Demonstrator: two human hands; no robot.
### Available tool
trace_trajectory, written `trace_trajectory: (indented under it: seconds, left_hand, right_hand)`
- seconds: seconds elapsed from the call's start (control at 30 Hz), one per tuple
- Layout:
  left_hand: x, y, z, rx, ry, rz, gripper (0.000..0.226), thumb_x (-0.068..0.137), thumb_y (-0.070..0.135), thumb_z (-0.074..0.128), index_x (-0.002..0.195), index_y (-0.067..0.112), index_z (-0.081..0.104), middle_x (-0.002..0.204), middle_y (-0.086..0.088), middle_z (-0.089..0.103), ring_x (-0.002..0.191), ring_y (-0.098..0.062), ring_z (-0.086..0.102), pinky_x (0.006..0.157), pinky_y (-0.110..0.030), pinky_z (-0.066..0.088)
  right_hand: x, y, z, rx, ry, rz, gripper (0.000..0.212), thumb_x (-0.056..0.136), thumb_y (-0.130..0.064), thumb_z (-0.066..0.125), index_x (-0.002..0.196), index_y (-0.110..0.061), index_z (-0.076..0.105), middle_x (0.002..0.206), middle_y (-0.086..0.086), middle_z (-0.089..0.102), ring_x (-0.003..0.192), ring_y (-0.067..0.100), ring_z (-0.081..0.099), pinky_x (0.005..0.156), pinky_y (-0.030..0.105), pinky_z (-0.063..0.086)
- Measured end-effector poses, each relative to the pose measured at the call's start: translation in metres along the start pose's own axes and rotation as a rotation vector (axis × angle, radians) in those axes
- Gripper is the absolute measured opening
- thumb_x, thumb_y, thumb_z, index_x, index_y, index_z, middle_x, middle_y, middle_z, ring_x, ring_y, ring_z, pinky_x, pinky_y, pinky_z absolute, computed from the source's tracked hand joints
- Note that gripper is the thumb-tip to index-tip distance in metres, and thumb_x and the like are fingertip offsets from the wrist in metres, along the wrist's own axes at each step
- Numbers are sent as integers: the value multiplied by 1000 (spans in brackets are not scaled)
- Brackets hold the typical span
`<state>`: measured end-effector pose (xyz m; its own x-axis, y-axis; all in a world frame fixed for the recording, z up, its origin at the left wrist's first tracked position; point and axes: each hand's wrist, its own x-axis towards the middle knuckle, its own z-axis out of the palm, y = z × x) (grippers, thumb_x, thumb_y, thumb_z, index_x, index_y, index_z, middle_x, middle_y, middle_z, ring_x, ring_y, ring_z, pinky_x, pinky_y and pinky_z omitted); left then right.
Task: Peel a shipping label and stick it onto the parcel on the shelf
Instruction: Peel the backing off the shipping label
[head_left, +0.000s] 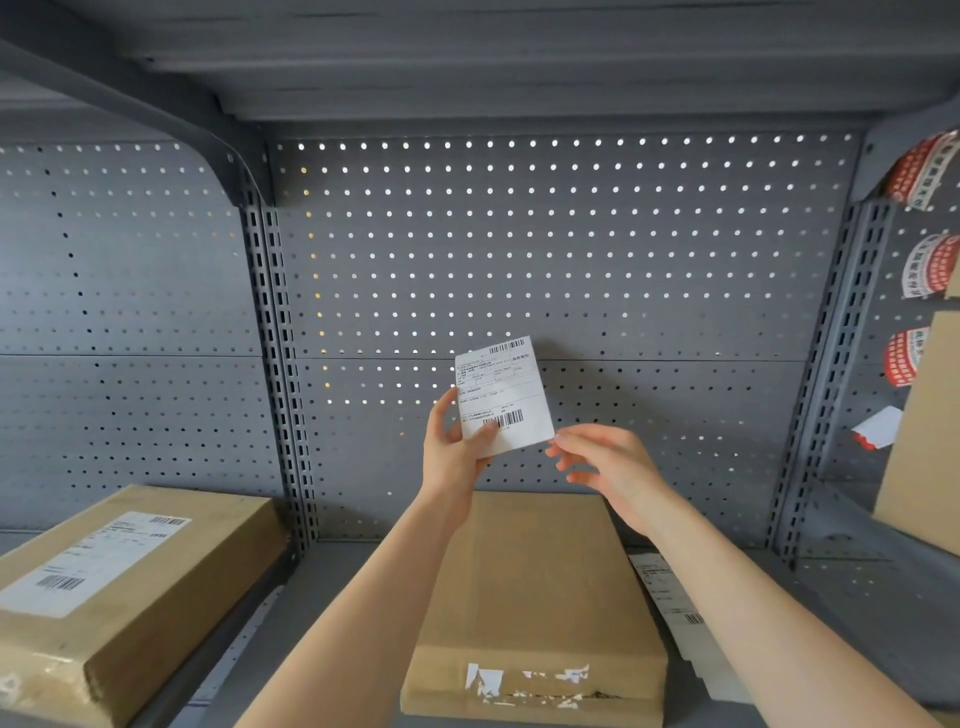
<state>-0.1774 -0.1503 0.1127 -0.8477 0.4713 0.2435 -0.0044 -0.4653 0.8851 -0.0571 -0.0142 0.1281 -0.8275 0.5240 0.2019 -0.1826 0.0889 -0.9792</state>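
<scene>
Left grip (457, 447) pinches the shipping label (503, 396) upright above the parcel (540, 597) at the shelf's (332, 582) front edge, while I see the right hand (602, 460) loose beside its corner.

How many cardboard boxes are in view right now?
3: a labelled box on the left shelf, an unlabelled parcel below the hands, and a box leaning at far right, partly cut off.
</scene>
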Motion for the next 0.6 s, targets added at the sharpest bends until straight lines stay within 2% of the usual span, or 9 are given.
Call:
trace_trajectory:
  seconds: [0.17,0.43,0.6]
  left_hand:
    - [1,-3,5,9,13,-7,62,83,3,68,133,31,44,115,-8,68,100,-25,66,88,-37,53]
    - [2,-7,9,0,37,-23,56,84,3,67,127,32,45,117,-11,66,100,-25,66,83,-33,53]
    - [0,-9,12,90,56,-33,60,84,8,67,134,27,42,122,-6,65,104,-21,64,78,-27,51]
  right_hand:
    - [3,2,-3,14,4,3,8,85,-11,67,87,-5,72,81,10,72,69,18,60,62,29,49]
    - [8,5,-6,13,-41,-30,8,88,-8,62,91,-6,70,84,8,72,68,15,59,60,25,48]
    - [9,5,-6,-15,-59,-56,9,90,-6,59,89,-8,68,82,6,71,68,13,59,63,25,48]
